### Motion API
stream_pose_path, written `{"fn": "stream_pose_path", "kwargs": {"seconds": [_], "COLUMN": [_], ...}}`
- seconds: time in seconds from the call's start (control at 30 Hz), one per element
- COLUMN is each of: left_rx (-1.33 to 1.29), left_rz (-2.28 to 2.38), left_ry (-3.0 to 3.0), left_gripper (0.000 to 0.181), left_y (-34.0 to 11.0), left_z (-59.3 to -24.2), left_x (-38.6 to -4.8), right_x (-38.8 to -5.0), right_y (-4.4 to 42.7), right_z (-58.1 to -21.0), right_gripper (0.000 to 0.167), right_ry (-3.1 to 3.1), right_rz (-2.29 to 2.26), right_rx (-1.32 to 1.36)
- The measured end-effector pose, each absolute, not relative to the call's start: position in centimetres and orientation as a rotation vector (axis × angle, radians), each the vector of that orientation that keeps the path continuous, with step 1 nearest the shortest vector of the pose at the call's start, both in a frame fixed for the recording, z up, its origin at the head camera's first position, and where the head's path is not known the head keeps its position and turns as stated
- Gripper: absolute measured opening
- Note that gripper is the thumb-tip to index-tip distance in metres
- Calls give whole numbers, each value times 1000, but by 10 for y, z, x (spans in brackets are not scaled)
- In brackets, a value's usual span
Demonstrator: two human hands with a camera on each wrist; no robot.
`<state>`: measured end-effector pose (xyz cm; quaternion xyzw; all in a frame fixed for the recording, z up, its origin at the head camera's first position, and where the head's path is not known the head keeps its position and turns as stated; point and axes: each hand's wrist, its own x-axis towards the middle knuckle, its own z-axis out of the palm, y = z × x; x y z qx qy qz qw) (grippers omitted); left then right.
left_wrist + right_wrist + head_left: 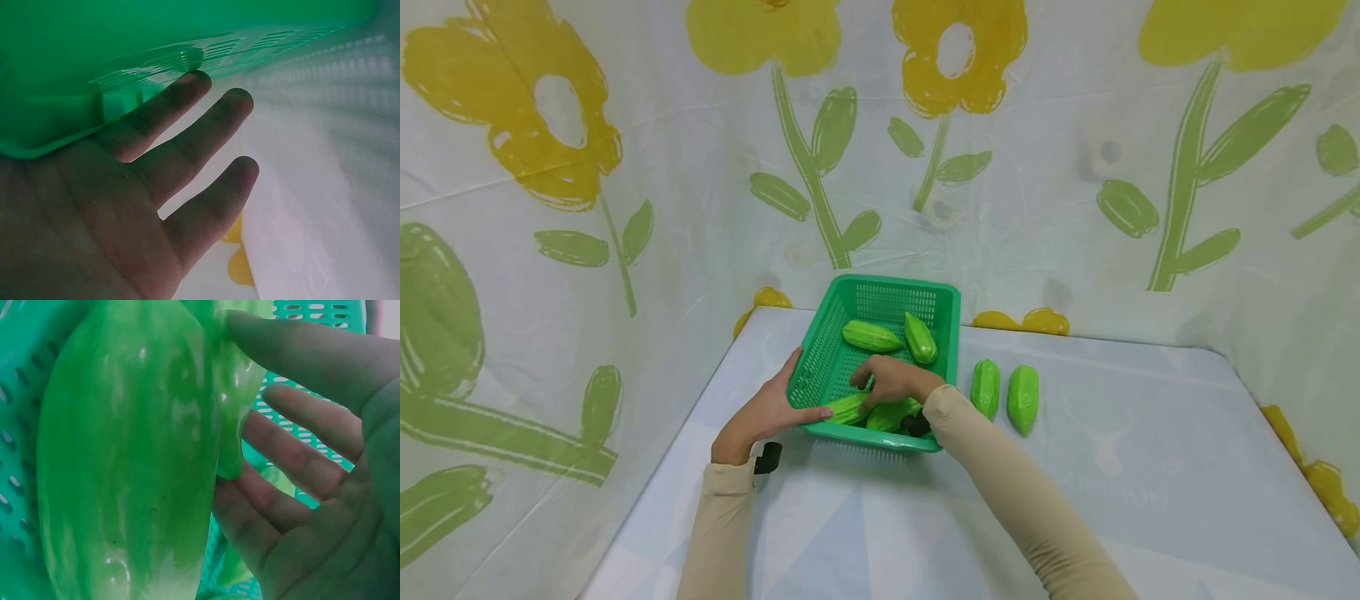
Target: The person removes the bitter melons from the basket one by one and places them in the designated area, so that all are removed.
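Observation:
A green plastic basket (950, 358) holds several light green, ribbed bitter melons, two of them near its far side. My left hand (771, 408) grips the basket's near left corner, thumb over the rim; in the left wrist view three straight, spread fingers (200, 147) lie along the outside. My right hand (895, 379) is inside the basket, over the near-left bitter melon (845, 409). In the right wrist view its loosely bent fingers and thumb are around a bitter melon (234, 394), not closed on it. Another bitter melon (131, 450) fills the left of that view.
Two bitter melons, one (985, 388) nearer the basket and one (1023, 400) further right, lie on the pale table (1135, 467). A flower-printed cloth (1045, 167) hangs behind the table and along its left side.

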<state>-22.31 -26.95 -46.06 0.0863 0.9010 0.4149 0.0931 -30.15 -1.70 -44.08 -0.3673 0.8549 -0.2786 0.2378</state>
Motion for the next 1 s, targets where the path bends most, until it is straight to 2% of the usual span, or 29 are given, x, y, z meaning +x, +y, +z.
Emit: {"fn": "stream_pose_path", "kwargs": {"seconds": [1.0], "left_rx": [250], "left_rz": [1243], "left_ry": [2666], "left_gripper": [128], "left_y": [-268], "left_z": [-459], "left_x": [-223], "right_x": [-302], "right_y": [-18], "right_z": [-442], "right_gripper": [39], "right_ry": [2322], "right_rz": [-679], "right_rx": [-1098]}}
